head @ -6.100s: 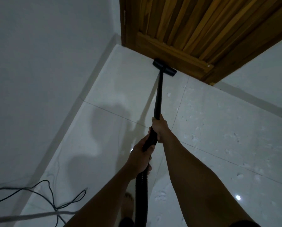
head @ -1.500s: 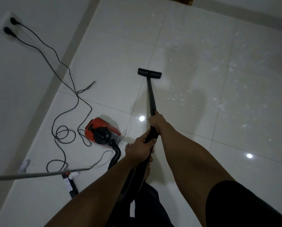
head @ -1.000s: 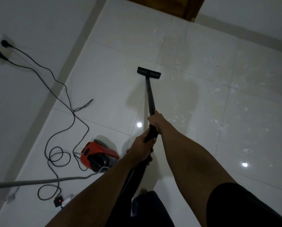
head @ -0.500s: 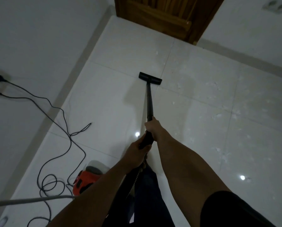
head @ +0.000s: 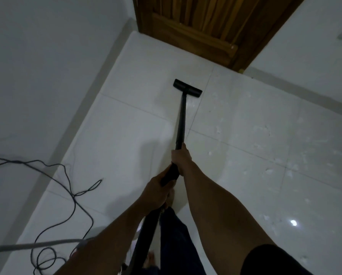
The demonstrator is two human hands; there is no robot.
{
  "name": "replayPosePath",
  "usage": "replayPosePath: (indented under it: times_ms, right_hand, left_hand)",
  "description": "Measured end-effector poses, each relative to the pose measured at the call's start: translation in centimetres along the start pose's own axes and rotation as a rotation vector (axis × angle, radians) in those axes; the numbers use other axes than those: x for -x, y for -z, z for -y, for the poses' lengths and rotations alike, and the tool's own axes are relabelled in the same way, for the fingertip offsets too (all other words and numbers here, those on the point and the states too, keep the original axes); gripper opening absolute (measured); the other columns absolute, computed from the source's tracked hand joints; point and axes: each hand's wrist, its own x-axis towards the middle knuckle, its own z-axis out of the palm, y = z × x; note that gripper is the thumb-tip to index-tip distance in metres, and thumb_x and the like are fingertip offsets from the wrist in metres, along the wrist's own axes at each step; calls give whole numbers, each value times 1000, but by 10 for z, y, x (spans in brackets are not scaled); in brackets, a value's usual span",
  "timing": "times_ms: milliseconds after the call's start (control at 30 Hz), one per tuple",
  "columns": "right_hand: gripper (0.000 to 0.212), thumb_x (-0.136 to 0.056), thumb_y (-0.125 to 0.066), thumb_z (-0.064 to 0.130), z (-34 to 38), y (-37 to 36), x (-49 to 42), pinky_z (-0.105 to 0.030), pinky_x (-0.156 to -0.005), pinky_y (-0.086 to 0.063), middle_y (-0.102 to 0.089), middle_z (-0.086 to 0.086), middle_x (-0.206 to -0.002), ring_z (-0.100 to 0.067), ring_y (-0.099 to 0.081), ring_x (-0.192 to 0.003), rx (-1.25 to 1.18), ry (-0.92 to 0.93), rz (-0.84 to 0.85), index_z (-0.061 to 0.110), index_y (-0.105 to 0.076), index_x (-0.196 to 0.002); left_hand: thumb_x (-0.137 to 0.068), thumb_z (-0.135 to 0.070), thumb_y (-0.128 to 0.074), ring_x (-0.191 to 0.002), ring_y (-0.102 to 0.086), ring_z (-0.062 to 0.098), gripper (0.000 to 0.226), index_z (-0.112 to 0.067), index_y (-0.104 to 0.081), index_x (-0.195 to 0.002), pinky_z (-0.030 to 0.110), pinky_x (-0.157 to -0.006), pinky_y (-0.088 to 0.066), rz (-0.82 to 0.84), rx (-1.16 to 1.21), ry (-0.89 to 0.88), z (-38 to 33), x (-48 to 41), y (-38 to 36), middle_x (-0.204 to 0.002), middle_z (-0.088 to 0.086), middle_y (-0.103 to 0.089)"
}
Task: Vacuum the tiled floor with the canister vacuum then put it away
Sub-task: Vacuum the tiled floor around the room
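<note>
A black vacuum wand [head: 182,120] runs away from me to a flat black floor head [head: 187,91] resting on the white tiled floor [head: 126,139], a short way in front of the wooden door. My right hand [head: 181,158] grips the wand higher up. Just behind it, my left hand [head: 157,192] grips the handle end, where the black hose [head: 146,239] drops down between my arms. White crumbs and dust [head: 265,147] are scattered over the tiles to the right of the wand. The canister is out of view.
A brown wooden door [head: 204,24] stands at the top, in the corner between a white wall [head: 43,66] on the left and another on the right. A black power cord [head: 71,187] loops over the floor at lower left. A grey cable [head: 33,246] crosses the bottom left.
My view has tilted up and forward, so the red canister and the wall socket have dropped out of sight. The floor head has moved forward, closer to the door. Both hands keep their grip.
</note>
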Motion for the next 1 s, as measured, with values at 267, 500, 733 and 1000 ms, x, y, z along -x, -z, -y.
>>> replayPosePath:
  times_ms: [267,500,733,1000]
  right_hand:
    - [68,-100,-45,24,75,22,-65,-26,-57,-45,-56,-11,-135,-20,-58,-83,-62,-7,-17,37,-13,-158]
    - [68,-100,-46,27,116,38,-107,-28,-61,-48,-56,-11,-134,-22,-60,-89,-48,8,-45,38,-12,-158]
    - [66,-101,-47,25,151,53,-137,-28,-59,-51,-57,-10,-134,-21,-60,-87,-51,29,-69,34,-16,-158]
    - [65,-102,-43,22,161,62,-136,-21,-49,-35,-57,-8,-137,-9,-47,-64,-14,11,-158,36,-14,-158]
  left_hand:
    - [-104,-25,-50,-42,-53,7,46,-57,-32,-132,30,-47,-47,-7,-11,-12,-52,-91,23,-55,-10,-59]
    - [-103,-27,-51,-55,-55,9,49,-47,-36,-145,27,-53,-49,-18,-52,-30,-71,-152,28,-66,-1,-58]
    - [-104,-28,-49,-46,-53,13,51,-46,-31,-148,30,-48,-53,-26,-46,-22,-94,-193,32,-64,3,-55]
    - [-103,-29,-51,-46,-53,20,47,-43,-40,-147,30,-47,-50,7,23,34,-101,-208,37,-71,9,-56]
